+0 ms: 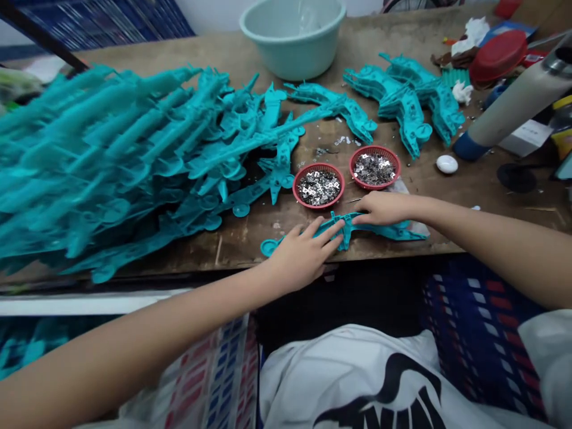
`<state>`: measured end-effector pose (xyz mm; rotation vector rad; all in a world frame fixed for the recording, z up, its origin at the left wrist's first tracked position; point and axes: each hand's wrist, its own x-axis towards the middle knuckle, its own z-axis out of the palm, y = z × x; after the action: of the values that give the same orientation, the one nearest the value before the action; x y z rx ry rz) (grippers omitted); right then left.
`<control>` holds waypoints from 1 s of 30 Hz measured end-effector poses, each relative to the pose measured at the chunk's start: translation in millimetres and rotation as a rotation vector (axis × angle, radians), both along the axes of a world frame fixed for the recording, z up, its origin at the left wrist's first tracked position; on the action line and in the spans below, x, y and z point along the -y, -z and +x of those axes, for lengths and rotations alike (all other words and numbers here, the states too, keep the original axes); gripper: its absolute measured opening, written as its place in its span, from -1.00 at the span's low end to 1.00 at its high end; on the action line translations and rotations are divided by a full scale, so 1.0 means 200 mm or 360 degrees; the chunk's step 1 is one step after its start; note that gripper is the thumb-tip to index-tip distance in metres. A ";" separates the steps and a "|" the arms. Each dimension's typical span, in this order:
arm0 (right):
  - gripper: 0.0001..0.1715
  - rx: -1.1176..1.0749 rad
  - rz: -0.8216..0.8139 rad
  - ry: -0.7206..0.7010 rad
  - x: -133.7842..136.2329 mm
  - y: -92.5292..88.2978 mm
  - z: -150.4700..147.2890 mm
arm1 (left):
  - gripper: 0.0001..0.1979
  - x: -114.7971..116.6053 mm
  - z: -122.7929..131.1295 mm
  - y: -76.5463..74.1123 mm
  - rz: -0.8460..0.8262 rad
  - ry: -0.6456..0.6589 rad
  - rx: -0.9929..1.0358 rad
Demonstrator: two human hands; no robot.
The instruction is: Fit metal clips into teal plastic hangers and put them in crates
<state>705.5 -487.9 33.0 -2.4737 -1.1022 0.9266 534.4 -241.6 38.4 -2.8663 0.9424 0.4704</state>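
Teal plastic moulding (384, 231) lying flat near the front edge of the wooden tabletop (241, 241), long axis running roughly side to side, a round disc (269, 247) at the end pointing left, a narrower arm reaching right. Left hand (300, 255) across its middle, fingers spread over the top, grip closed down on the plastic, apparently pinning it against the wood. Right hand (382, 208) coming in from the other side, fingertips (357, 218) clenched near the same spot, probably steadying the piece from both sides. Just beyond, a red basket (319, 165) and a second red basket (374, 147), both heaped with small metal pieces (319, 187), seemingly placed within easy reach. Farther left, a great heap of matching teal mouldings (111, 167), laid mostly in one direction, perhaps for quick picking; farther right, a smaller teal pile (406, 98) near a pale green basin (292, 39).
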 end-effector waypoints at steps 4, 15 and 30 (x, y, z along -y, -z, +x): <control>-0.67 0.0446 -0.0079 0.0131 0.06 -0.09 0.07 | -0.05 -0.08 0.06 0.10 -0.0005 -0.0016 -0.0143; -0.56 0.0710 -0.0360 0.0343 0.20 -0.09 0.42 | 0.03 -0.19 0.16 0.04 0.0008 0.0078 -0.0298; -0.60 0.0681 -0.0221 0.0287 0.28 -0.01 0.50 | -0.20 -0.55 0.40 -0.28 -0.0315 -0.0867 0.0512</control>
<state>805.5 -543.9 35.1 -2.9162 -0.9317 0.4445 613.6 -131.4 94.2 -3.2210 0.1573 -0.0668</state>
